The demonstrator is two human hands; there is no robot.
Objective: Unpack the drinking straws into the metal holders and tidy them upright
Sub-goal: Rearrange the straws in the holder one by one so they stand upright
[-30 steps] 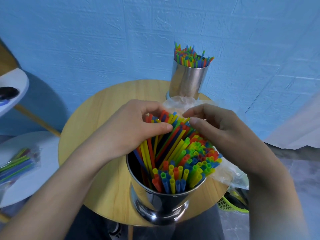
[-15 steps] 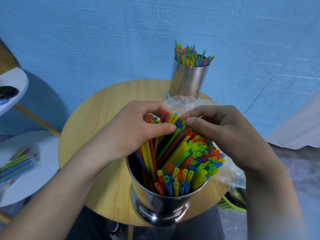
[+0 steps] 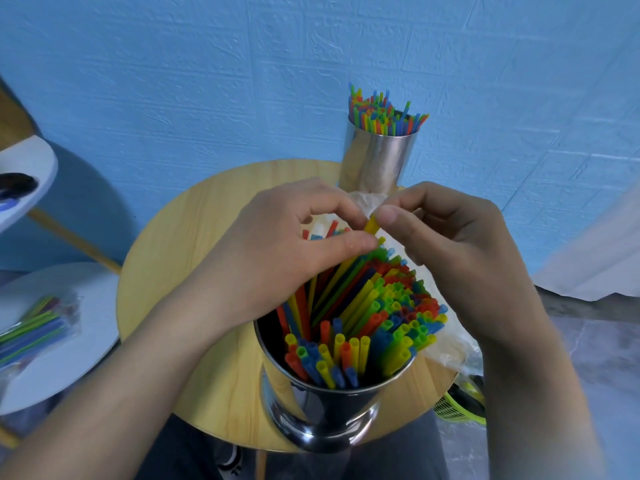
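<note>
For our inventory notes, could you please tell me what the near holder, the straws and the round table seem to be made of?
Near holder: polished metal, probably stainless steel, given its mirror-like reflections. Straws: thin coloured plastic, hollow, with a soft sheen. Round table: wood or a wood-look laminate; pale grain on a smooth, matte top leaves that open.

One wide-angle camera sits on the person's head, facing forward and down over the round desk. It is close in: the near holder fills the lower middle, with the left hand and right hand just above. The wall and far holder take the top.
</note>
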